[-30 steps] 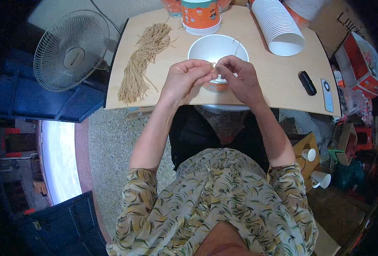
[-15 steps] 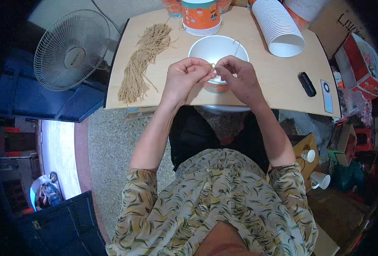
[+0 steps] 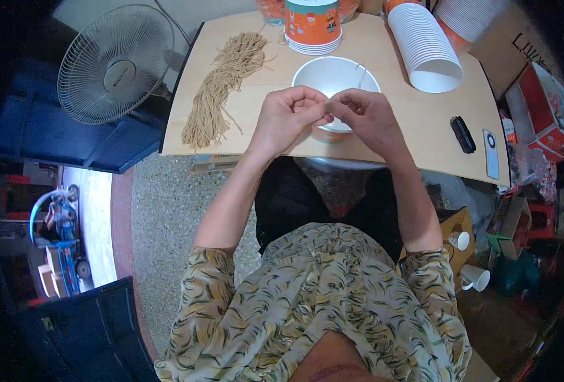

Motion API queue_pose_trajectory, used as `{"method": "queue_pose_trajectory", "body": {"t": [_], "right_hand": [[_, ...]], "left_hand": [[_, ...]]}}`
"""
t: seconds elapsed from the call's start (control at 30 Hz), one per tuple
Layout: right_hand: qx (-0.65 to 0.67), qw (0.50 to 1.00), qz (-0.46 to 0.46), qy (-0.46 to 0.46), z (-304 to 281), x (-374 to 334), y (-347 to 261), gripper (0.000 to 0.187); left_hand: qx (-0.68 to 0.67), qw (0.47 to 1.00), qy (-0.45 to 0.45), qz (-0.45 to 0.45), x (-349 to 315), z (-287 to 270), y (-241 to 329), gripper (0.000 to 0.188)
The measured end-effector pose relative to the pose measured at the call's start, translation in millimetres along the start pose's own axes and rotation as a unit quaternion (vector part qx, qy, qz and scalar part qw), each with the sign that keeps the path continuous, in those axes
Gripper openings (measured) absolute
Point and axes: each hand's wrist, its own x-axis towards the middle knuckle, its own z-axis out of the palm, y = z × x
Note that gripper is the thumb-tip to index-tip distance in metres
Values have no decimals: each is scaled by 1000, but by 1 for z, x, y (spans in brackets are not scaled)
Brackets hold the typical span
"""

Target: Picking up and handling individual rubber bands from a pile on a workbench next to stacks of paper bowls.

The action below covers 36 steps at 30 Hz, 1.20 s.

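My left hand and my right hand meet fingertip to fingertip over the near rim of a white paper bowl. Between the pinched fingers sits something small and thin, too small to identify; a thin strand rises from the bowl's far side. A long bundle of tan strings lies on the wooden table to the left of my left hand.
Behind the bowl stand a stack of orange-patterned paper bowls and a leaning stack of white cups. A black device and a phone lie at the right. A fan stands left; cardboard boxes crowd the right.
Both hands stay together over the bowl, with only slight finger movement. A person with a small vehicle has come into view on the floor at the far left.
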Motion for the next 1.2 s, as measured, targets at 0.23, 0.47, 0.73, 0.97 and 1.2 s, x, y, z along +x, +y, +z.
{"method": "queue_pose_trajectory", "body": {"t": [0.23, 0.47, 0.73, 0.97, 1.2], "right_hand": [[-53, 997, -47, -5, -4, 2, 4, 23], [-99, 985, -129, 63, 7, -1, -1, 16], [-102, 972, -170, 126, 20, -4, 7, 11], [-2, 995, -85, 58, 26, 2, 7, 17], [48, 992, -85, 86, 29, 3, 13, 17]], "left_hand": [[60, 998, -19, 18, -3, 0, 2, 16], [25, 999, 7, 19, -10, 4, 2, 18], [-1, 999, 31, 8, -13, 1, -9, 17], [-120, 992, 9, -37, -16, -10, -12, 13], [-168, 984, -12, -61, -24, -11, -10, 13]]}}
